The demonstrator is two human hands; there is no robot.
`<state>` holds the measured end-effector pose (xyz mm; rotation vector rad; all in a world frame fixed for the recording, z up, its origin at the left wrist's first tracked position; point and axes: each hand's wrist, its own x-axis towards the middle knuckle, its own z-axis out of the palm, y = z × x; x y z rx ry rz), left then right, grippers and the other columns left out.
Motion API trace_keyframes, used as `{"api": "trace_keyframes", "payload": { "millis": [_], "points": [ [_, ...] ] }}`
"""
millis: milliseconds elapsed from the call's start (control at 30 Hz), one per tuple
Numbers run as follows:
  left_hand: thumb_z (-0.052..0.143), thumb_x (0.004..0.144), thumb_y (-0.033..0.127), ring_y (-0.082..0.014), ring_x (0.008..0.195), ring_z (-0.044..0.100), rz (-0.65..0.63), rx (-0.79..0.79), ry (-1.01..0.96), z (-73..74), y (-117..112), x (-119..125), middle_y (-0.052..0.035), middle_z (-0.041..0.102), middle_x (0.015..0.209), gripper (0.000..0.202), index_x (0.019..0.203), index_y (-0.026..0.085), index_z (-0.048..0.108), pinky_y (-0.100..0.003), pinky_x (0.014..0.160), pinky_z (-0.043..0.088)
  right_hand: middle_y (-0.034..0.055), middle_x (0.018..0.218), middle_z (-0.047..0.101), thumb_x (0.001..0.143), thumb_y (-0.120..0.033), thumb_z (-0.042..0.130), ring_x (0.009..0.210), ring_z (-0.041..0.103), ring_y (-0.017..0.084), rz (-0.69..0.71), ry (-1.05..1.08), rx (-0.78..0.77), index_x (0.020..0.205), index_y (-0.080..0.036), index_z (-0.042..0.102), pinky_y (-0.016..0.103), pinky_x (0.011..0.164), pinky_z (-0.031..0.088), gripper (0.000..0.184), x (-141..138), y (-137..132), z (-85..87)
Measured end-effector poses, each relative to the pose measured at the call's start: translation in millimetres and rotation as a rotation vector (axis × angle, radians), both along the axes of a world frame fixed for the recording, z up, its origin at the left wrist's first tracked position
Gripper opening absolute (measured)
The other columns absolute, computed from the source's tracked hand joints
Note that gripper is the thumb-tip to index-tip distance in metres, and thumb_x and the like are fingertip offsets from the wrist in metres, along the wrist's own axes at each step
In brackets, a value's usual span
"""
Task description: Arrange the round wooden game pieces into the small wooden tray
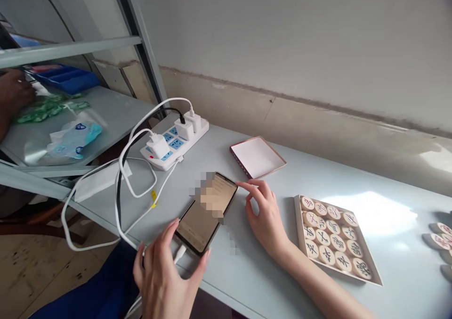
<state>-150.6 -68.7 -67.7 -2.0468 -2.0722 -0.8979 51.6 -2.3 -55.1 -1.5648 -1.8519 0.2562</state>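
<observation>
A smartphone [198,224] lies on the grey table with its screen lit; part of the screen is blurred by blocks. My left hand [165,276] grips its near end, fingers on the left edge and thumb on the right. Between them a white charging cable [180,254] runs into the phone's bottom. At the phone's far right corner is the outstretched index finger of my right hand [266,220], whose other fingers are loosely bent, holding nothing. Right of that forearm, an open box [299,229] holds rows of round Chinese chess pieces [332,226].
A white power strip [203,129] with plugged-in chargers and looping cables stands back left. The box lid [258,156] lies near the wall. More chess pieces [438,240] sit at the right edge. Another person's hand [16,90] is at the left shelf, near a tissue pack [74,137].
</observation>
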Motion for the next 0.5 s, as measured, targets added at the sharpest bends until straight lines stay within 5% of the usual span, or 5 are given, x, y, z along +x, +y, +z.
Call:
{"api": "trace_keyframes", "payload": {
  "millis": [500],
  "points": [
    [0.056,0.077,0.052,-0.0331,0.102,0.052,0.036,-0.003,-0.032,-6.5,0.8,1.0,-0.0141,0.058,0.11,0.065,0.132,0.022,0.038,-0.054,0.098,0.03,0.0077,0.107,0.048,0.081,0.0,0.032,0.087,0.051,0.017,0.069,-0.163,-0.024,0.124,-0.029,0.051,0.034,0.075,0.046,0.055,-0.3,0.5,-6.1]
  ]
}}
